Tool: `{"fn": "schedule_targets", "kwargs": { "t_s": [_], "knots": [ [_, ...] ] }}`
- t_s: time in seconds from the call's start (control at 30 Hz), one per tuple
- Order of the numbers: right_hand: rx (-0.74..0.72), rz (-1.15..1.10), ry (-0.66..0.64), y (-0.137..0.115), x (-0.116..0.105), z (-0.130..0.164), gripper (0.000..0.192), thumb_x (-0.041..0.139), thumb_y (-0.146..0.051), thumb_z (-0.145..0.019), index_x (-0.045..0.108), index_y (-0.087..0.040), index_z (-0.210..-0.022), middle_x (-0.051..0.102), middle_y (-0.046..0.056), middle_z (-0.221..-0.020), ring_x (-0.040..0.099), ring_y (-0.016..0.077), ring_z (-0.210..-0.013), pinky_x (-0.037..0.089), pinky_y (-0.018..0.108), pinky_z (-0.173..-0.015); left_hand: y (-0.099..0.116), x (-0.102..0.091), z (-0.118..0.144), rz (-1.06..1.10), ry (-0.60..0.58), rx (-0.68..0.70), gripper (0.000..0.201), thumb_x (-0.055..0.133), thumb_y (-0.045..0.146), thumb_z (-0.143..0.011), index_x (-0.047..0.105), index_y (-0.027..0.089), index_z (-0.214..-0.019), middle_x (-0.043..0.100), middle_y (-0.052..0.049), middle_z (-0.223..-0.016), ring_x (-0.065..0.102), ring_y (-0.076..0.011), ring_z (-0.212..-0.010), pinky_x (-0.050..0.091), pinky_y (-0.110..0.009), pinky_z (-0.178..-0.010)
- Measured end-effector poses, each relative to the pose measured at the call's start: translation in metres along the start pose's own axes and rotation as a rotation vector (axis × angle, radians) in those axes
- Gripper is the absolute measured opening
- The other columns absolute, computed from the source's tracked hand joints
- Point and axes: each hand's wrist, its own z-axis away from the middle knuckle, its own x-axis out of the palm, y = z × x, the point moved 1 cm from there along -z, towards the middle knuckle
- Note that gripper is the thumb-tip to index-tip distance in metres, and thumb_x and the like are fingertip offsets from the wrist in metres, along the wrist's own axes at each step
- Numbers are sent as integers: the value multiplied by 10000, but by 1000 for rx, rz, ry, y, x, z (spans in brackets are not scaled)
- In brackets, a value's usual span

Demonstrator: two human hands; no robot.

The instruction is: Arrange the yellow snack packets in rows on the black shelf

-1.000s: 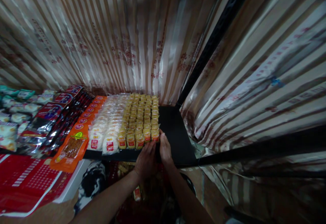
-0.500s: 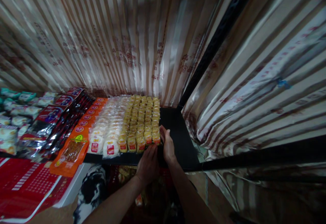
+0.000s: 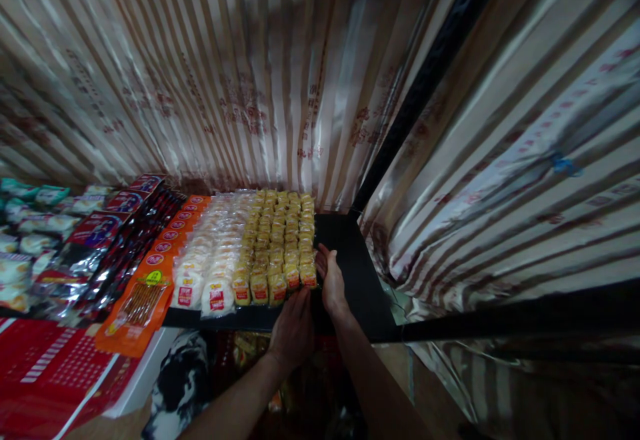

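Note:
Rows of small yellow snack packets (image 3: pixel 280 240) lie in columns on a black shelf (image 3: pixel 350 273). My right hand (image 3: pixel 331 281) rests flat against the right side of the rightmost column, fingers together and pointing away from me. My left hand (image 3: pixel 293 330) presses against the near end of those rows at the shelf's front edge. Neither hand holds a packet. To the left of the yellow packets lie rows of white round packets with red labels (image 3: pixel 213 263).
Orange packets (image 3: pixel 145 293) and dark red packets (image 3: pixel 107 233) lie further left, with white and green packets (image 3: pixel 25 227) beyond. A red printed sheet (image 3: pixel 45 367) lies at the lower left. Striped shiny curtains (image 3: pixel 250 73) hang behind and to the right, with black frame bars (image 3: pixel 430 73).
My right hand has slid a little further along the right side of the yellow packets. My left hand stays at their near end. The view has shifted slightly.

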Motion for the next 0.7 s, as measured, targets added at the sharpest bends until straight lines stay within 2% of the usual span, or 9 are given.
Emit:
{"fn": "schedule_targets", "kwargs": {
  "t_s": [0.07,0.2,0.4,0.47,0.6,0.7],
  "knots": [
    [16,-3,-6,3,-1,0,694,348,-655,-816,510,-146,-1260,608,104,-1214,555,223,-1146,443,358,-989,0,2,0,-28,-2,13,477,366,146,-846,435,7,-1296,477,-195,-1333,396,-255,-1281,374,-402,-1009],
    [29,-38,67,8,1,-5,683,413,-667,-777,529,-178,-1239,550,76,-1294,524,224,-1180,421,348,-1009,1,-1,-1,-56,23,-2,462,380,171,-846,463,16,-1273,491,-172,-1327,424,-228,-1256,364,-365,-1020],
    [39,-141,56,3,10,-11,633,463,-656,-755,590,-197,-1171,638,60,-1174,574,228,-1113,449,353,-972,2,-6,-4,-52,87,-16,426,381,135,-828,516,23,-1216,514,-165,-1304,427,-225,-1251,369,-355,-1013],
    [19,-115,48,3,8,-11,635,457,-666,-753,602,-201,-1159,641,56,-1168,576,231,-1108,444,357,-974,2,-5,-5,-56,87,-10,425,380,133,-828,519,21,-1214,517,-164,-1302,414,-223,-1262,364,-352,-1018],
    [-33,24,54,8,2,-15,623,455,-676,-749,632,-206,-1117,608,41,-1224,505,224,-1194,354,352,-1053,2,-4,-5,-48,60,-5,433,377,159,-839,511,24,-1228,504,-158,-1318,400,-219,-1274,352,-351,-1032],
    [-52,-10,104,10,1,-22,646,452,-675,-750,596,-208,-1173,565,43,-1280,477,216,-1223,370,349,-1039,2,-5,-5,-41,40,-16,438,387,174,-838,510,23,-1231,490,-162,-1330,396,-220,-1275,355,-347,-1030]
  ]
}}
